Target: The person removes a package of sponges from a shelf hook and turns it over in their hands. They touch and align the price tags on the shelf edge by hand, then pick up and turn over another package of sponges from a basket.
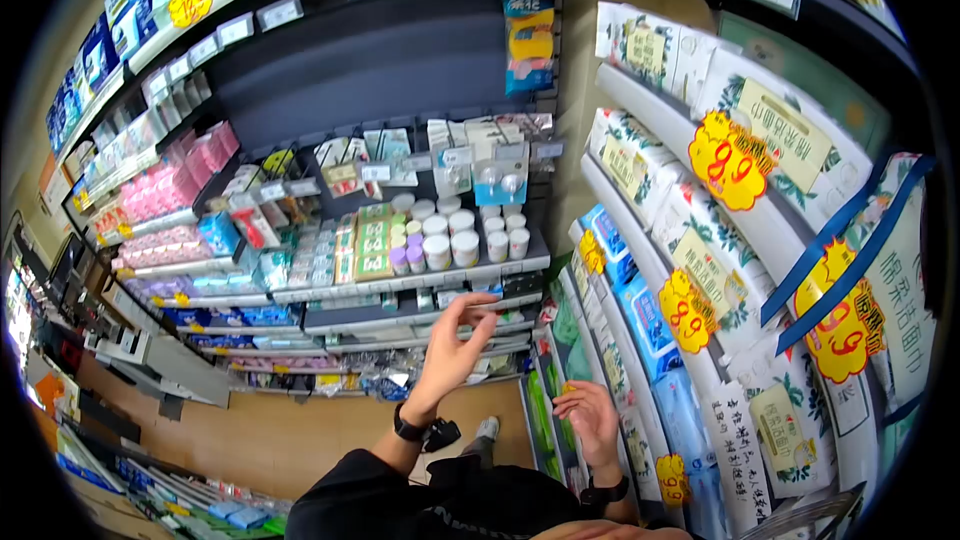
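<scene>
My left hand (pixel 455 348) is raised in front of the back shelf, with thumb and fingers curved apart and nothing between them. A black watch-like band (pixel 410 424) is on that wrist. Behind the hand, white round tubs (pixel 437 250) and small purple-lidded jars (pixel 407 259) stand on the shelf. My right hand (pixel 592 420) is lower, beside the right-hand shelves, with its fingers loosely spread and holding nothing. It also has a dark wristband (pixel 605 493). Nearest to it are green packs (pixel 545 415) on a low shelf; I cannot tell whether it touches anything.
White packs (pixel 700 265) with yellow price tags (pixel 728 162) fill the right shelves, along with blue packs (pixel 650 325). Blue straps (pixel 850 250) cross at the far right. A yellow-blue packet (pixel 528 40) hangs at the back. Pink packs (pixel 190 165) line the left shelves.
</scene>
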Demonstrator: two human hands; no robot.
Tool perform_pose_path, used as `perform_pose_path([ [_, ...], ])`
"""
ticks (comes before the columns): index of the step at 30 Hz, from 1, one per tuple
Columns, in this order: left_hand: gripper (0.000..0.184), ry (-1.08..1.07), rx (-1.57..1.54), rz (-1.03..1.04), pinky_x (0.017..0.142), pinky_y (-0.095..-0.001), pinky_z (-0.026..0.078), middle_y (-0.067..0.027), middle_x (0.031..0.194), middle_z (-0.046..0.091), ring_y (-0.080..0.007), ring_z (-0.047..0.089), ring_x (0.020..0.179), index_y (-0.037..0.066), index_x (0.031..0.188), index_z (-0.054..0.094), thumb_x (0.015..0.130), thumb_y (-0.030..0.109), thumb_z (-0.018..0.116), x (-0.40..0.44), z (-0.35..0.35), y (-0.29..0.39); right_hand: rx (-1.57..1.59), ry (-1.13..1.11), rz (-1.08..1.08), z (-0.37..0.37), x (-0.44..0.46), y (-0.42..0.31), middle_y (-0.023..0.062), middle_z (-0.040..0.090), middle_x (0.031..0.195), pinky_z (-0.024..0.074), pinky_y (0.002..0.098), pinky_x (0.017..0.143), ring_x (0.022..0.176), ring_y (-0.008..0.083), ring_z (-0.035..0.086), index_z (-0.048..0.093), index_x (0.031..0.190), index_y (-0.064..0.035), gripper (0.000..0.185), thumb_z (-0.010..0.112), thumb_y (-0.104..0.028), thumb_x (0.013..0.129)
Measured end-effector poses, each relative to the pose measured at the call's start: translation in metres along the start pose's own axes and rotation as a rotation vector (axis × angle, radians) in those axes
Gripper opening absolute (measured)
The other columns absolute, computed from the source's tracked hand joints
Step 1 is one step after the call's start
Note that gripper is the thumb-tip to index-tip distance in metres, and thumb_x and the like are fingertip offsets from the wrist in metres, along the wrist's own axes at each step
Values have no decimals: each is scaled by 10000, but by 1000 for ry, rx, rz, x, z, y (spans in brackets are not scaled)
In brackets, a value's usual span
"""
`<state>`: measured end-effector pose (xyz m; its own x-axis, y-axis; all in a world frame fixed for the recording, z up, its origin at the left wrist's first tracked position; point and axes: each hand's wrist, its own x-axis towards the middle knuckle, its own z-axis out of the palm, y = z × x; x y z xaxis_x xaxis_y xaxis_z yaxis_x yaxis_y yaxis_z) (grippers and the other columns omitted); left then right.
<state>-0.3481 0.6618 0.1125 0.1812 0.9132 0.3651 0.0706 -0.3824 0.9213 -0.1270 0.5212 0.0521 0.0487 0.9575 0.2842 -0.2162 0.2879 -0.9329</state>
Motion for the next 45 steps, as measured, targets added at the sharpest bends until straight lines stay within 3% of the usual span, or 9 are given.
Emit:
perform_pose_path([
  [3,283,-1,68,205,806,-290,509,-70,1054,694,-146,653,930,47,1226,610,956,122,651,70,-2,11,-34,-10,-3,1,25,1,168,653,1122,507,346,897,981,199,636,467,1356,42,410,590,-117,998],
  [9,352,-163,38,265,870,-316,504,-76,1257,622,-143,620,1039,35,1284,553,965,145,652,234,-3,11,-84,-9,-59,3,71,5,170,658,1124,505,343,908,986,201,644,477,1335,56,384,586,-82,993],
  [11,390,-91,104,332,883,-346,510,-92,1260,622,-175,630,1040,25,1293,536,960,186,661,287,2,4,-97,13,-76,4,81,6,169,661,1115,501,337,911,984,199,644,475,1334,59,390,589,-74,986],
  [16,508,-6,174,295,882,-376,523,-219,1203,624,-277,661,1003,-74,1238,520,903,264,700,405,13,-10,-120,48,-105,3,102,14,175,662,1118,498,332,908,981,198,644,474,1335,59,390,576,-55,976],
  [23,733,135,315,210,1021,-423,460,-314,1304,554,-415,562,1225,-114,1304,472,849,394,739,513,25,-27,-169,118,-143,7,129,9,186,652,1151,495,326,882,978,216,643,447,1353,53,433,547,-62,948],
  [27,805,147,354,157,1078,-432,425,-332,1417,458,-437,485,1315,-114,1368,415,844,401,745,551,29,-40,-71,181,-303,13,149,0,216,537,1364,474,364,947,1130,271,607,348,1443,33,564,560,-70,931],
  [31,758,183,347,183,1034,-427,462,-304,1341,546,-415,549,1258,-104,1330,453,843,392,755,572,40,-52,-66,121,-293,14,164,-6,225,454,1471,451,369,998,1216,285,570,310,1482,12,616,580,-56,932],
  [36,512,228,193,195,902,-397,535,-181,1097,711,-337,688,1047,-14,1212,571,856,297,769,583,49,-63,-124,95,-249,11,173,2,230,473,1446,489,380,950,1171,291,595,303,1488,12,601,537,-56,939],
  [45,357,105,25,260,807,-301,536,-94,989,716,-167,687,886,-5,1132,615,893,224,749,562,49,-57,-45,45,-173,4,180,14,200,480,1441,477,327,944,1145,234,609,313,1488,1,593,574,-29,957],
])
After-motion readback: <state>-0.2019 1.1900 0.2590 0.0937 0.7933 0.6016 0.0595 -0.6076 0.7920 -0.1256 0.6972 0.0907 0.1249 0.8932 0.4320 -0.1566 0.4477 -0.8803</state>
